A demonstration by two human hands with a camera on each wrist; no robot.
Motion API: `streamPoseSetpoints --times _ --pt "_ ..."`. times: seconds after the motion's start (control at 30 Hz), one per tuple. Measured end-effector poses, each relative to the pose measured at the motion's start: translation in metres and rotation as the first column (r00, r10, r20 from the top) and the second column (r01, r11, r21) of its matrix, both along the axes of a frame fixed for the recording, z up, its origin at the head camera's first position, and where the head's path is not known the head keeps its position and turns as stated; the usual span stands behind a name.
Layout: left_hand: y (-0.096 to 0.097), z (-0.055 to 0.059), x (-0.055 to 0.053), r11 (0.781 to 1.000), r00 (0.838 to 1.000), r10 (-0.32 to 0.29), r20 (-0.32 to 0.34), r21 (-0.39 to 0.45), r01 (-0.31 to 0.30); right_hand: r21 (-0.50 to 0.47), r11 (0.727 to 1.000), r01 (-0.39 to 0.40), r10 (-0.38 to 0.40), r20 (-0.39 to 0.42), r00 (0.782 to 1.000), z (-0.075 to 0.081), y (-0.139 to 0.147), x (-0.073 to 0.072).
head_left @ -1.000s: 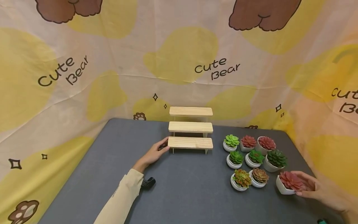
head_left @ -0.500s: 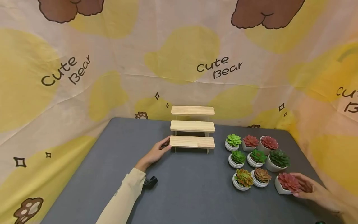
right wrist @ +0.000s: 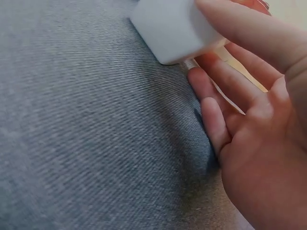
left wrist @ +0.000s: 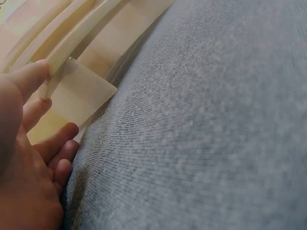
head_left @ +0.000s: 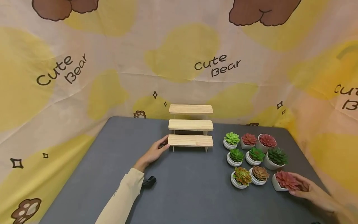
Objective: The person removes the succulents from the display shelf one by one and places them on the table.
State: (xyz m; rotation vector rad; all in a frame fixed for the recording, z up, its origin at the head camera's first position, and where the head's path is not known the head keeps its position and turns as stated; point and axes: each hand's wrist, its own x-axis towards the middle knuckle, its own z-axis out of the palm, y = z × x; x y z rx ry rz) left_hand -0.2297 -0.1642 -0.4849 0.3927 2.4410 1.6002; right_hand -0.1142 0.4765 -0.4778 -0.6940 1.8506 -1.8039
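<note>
My left hand (head_left: 153,153) pinches the left end of the lowest board on a three-step wooden display stand (head_left: 190,140). In the left wrist view, thumb and index finger hold that board's end (left wrist: 56,72) beside a translucent leg (left wrist: 84,91), while the other fingers curl loosely near the cloth. At the right, my right hand (head_left: 310,190) grips a red potted succulent (head_left: 286,180) in a white angular pot, just right of the other pots. The right wrist view has the white pot (right wrist: 170,31) between thumb and fingers, low over the grey surface; contact with it is unclear.
Several potted succulents stand in rows right of the stand, among them a bright green one (head_left: 231,138), a dark green one (head_left: 276,157) and an orange-green one (head_left: 241,177). A bear-print cloth (head_left: 179,56) hangs behind and beside the grey table (head_left: 190,189).
My right hand has shifted the red potted succulent slightly left, closer to the brown one in the front row. My left hand keeps its hold on the stand.
</note>
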Motion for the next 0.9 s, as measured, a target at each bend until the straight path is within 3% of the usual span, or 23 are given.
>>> streamPoseSetpoints --times 0.07,0.27,0.4,0.47,0.57,0.6,0.67,0.7,0.77,0.8,0.83,0.9 --pt "-0.001 0.0 0.001 1.0 1.0 -0.002 0.006 0.004 0.002 0.022 0.999 0.027 -0.026 -0.039 0.999 -0.001 -0.003 0.001" --pt "-0.002 -0.002 0.002 1.0 1.0 -0.003 0.015 0.008 0.002 0.044 0.998 0.048 -0.046 -0.043 0.998 0.0 -0.006 0.004" --pt "-0.002 -0.001 -0.002 1.0 1.0 -0.009 -0.006 0.021 0.009 0.156 0.982 0.11 -0.106 -0.033 0.994 0.008 -0.004 0.003" --pt "0.0 -0.001 -0.004 1.0 1.0 -0.012 -0.004 0.027 0.012 0.267 0.953 0.145 -0.14 -0.037 0.989 0.014 0.0 0.005" --pt "0.001 0.0 -0.007 0.999 1.0 -0.02 0.009 0.031 0.019 0.46 0.863 0.209 -0.182 -0.103 0.978 0.029 0.006 0.007" --pt "0.001 0.0 -0.008 0.999 1.0 -0.019 0.012 0.03 0.019 0.473 0.849 0.234 -0.188 -0.142 0.972 0.033 0.008 0.007" --pt "0.0 0.002 -0.009 1.0 1.0 -0.007 0.018 0.027 0.007 0.532 0.774 0.343 -0.24 -0.254 0.937 0.049 0.005 0.01" --pt "-0.001 0.003 -0.009 1.0 1.0 0.0 0.018 0.029 0.0 0.536 0.737 0.411 -0.277 -0.316 0.907 0.058 0.001 0.011" --pt "-0.003 0.006 -0.009 0.999 1.0 0.021 0.023 0.038 -0.021 0.475 0.68 0.558 -0.35 -0.459 0.817 0.077 -0.012 0.012" --pt "-0.003 0.008 -0.008 0.998 0.999 0.035 0.022 0.045 -0.036 0.437 0.656 0.615 -0.389 -0.503 0.772 0.087 -0.021 0.012" --pt "-0.004 0.011 -0.007 0.997 0.999 0.046 0.018 0.055 -0.047 0.417 0.615 0.669 -0.428 -0.536 0.727 0.099 -0.033 0.011" --pt "-0.006 0.017 -0.005 0.995 0.998 0.07 0.007 0.077 -0.07 0.322 0.614 0.721 -0.476 -0.578 0.663 0.116 -0.057 0.008"
